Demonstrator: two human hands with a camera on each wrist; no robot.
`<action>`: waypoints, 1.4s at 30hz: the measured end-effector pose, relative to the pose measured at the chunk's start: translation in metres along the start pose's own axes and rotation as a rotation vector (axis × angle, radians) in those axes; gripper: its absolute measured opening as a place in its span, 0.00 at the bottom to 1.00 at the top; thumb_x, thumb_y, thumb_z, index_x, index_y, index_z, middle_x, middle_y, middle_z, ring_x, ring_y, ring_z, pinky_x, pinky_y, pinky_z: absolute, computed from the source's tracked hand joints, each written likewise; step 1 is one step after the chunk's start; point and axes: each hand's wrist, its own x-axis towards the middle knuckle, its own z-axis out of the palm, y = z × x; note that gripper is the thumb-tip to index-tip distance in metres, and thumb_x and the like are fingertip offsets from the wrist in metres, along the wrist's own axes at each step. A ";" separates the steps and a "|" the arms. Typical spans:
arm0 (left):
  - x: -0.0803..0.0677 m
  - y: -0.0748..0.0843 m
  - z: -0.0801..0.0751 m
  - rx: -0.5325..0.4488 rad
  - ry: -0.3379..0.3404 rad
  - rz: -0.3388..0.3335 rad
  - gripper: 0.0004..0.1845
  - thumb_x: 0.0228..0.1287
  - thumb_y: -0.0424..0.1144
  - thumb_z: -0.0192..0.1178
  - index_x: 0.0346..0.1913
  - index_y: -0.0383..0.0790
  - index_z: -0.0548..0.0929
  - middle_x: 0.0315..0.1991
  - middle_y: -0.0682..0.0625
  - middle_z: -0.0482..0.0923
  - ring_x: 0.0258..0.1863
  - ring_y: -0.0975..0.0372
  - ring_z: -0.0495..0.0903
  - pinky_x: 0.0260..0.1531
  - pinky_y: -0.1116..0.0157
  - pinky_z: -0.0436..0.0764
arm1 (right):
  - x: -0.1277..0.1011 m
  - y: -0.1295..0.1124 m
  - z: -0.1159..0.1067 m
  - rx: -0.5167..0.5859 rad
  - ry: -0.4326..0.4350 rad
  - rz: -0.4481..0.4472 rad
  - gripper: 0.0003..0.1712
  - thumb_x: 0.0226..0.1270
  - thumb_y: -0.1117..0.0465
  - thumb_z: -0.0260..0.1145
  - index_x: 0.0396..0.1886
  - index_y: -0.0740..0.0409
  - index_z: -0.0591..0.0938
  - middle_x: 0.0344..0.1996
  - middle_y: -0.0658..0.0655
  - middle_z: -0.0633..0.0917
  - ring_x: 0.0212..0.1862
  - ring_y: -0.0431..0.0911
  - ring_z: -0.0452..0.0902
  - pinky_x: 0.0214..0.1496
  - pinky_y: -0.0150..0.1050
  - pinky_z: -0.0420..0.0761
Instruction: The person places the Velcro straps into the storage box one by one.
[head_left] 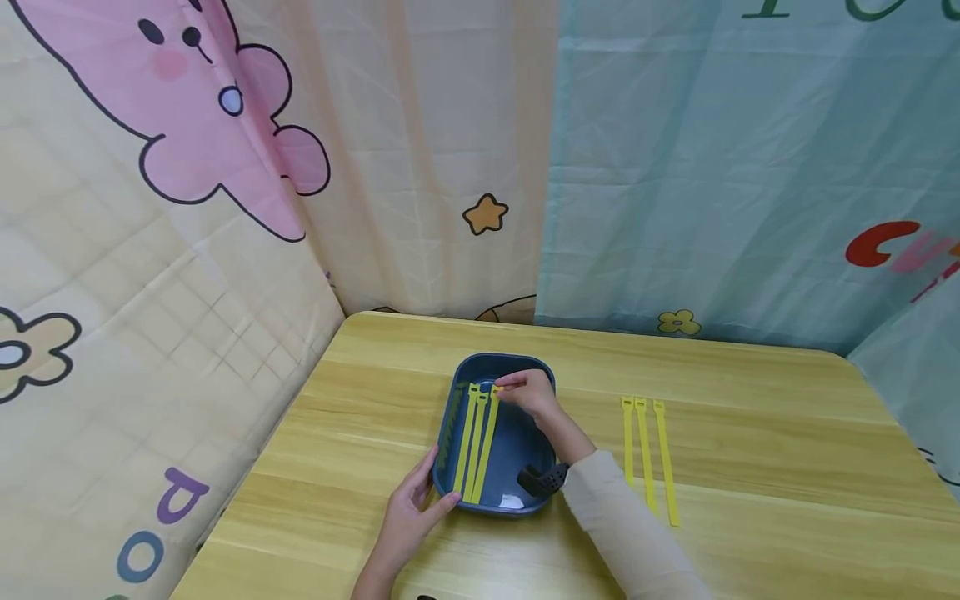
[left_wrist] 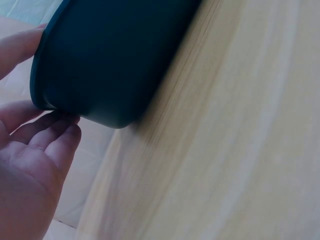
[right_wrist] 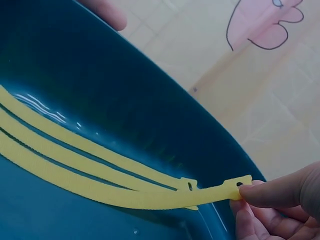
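Note:
A dark blue tray (head_left: 501, 360) sits in the middle of a wooden table (head_left: 750, 417). Three yellow straps (head_left: 468, 442) lie lengthwise in it. My right hand (head_left: 510, 385) reaches over the tray's far end and pinches the tab end of one strap (right_wrist: 150, 197) between thumb and fingertips (right_wrist: 265, 192), lifting that end slightly off the tray floor (right_wrist: 75, 210). My left hand (head_left: 438, 483) grips the tray's near left corner, thumb over the rim and fingers under the outer wall (left_wrist: 120, 55). In the left wrist view the left hand (left_wrist: 25, 112) touches the tray's edge.
Three more yellow straps (head_left: 645, 450) lie side by side on the table to the right of the tray. Patterned curtains (head_left: 450, 167) hang close behind the table and along its left side. A black band (head_left: 542, 481) is on my right wrist.

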 end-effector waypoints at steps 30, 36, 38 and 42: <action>0.001 -0.001 0.000 -0.009 -0.014 0.000 0.39 0.56 0.33 0.65 0.67 0.28 0.56 0.68 0.33 0.49 0.65 0.46 0.53 0.60 0.62 0.58 | 0.014 0.014 0.007 0.034 0.011 0.047 0.11 0.54 0.74 0.67 0.39 0.71 0.82 0.27 0.58 0.83 0.29 0.44 0.78 0.39 0.38 0.83; 0.001 -0.001 0.000 -0.017 -0.016 -0.003 0.39 0.56 0.33 0.65 0.67 0.29 0.56 0.68 0.34 0.49 0.65 0.47 0.53 0.60 0.62 0.58 | 0.014 0.014 0.007 0.030 0.009 0.054 0.10 0.55 0.74 0.66 0.39 0.71 0.82 0.29 0.59 0.84 0.31 0.44 0.79 0.41 0.38 0.83; 0.001 -0.001 0.000 -0.014 -0.013 -0.001 0.39 0.56 0.33 0.65 0.67 0.30 0.57 0.68 0.34 0.49 0.65 0.47 0.53 0.61 0.63 0.58 | 0.014 0.014 0.007 0.037 0.003 0.052 0.10 0.55 0.75 0.65 0.39 0.72 0.82 0.30 0.61 0.84 0.32 0.45 0.80 0.41 0.39 0.83; 0.001 -0.001 0.000 -0.013 -0.010 0.002 0.39 0.56 0.31 0.64 0.67 0.30 0.57 0.68 0.34 0.49 0.65 0.46 0.53 0.61 0.63 0.58 | 0.014 0.014 0.007 0.049 -0.006 0.045 0.10 0.56 0.75 0.64 0.39 0.74 0.81 0.32 0.64 0.84 0.33 0.45 0.81 0.41 0.39 0.83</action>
